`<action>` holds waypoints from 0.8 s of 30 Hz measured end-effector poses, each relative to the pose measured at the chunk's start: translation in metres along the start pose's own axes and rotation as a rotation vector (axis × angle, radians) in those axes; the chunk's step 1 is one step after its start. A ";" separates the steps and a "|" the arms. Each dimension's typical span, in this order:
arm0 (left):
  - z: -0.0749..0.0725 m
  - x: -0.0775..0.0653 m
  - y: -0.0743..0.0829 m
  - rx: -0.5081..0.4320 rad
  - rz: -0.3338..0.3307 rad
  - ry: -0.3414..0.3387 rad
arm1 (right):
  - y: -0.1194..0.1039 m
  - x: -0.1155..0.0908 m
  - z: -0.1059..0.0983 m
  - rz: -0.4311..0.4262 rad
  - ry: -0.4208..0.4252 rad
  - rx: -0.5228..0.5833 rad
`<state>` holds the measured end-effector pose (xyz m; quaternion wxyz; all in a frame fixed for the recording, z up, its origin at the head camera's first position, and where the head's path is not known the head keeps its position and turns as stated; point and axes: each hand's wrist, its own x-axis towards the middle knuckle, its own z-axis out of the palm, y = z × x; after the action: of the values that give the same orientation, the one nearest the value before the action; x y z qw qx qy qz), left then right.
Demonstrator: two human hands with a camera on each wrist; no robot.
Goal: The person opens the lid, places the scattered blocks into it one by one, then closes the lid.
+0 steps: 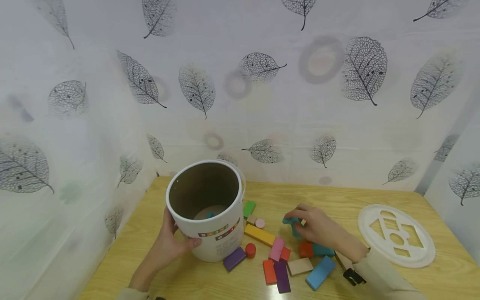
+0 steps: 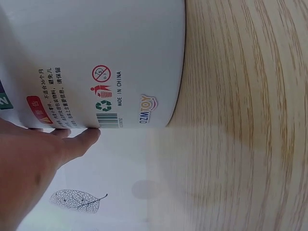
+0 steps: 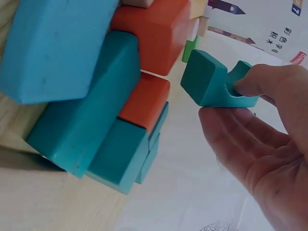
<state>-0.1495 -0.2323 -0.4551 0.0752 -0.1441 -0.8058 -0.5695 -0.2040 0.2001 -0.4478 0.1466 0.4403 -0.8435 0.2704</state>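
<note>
The left hand point(image 1: 166, 245) holds the bucket point(image 1: 221, 246) round its side; over the bench point(image 1: 326, 196), the right hand point(image 1: 320, 229) pinches a notched teal block point(image 3: 211, 82), which could slip if the thumb point(image 3: 255, 79) slackens.

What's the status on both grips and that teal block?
Left grip holds white bucket. Right grip pinches teal block, outside bucket. Loose blocks lie between; nothing seen covering bucket's top.
</note>
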 end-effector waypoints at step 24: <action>0.000 -0.002 0.002 -0.015 -0.001 -0.008 | -0.005 0.035 -0.036 -0.079 0.142 0.006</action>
<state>-0.1472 -0.2321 -0.4537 0.0710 -0.1465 -0.8020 -0.5748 -0.2197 0.1956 -0.3994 0.2155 0.4532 -0.8122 0.2974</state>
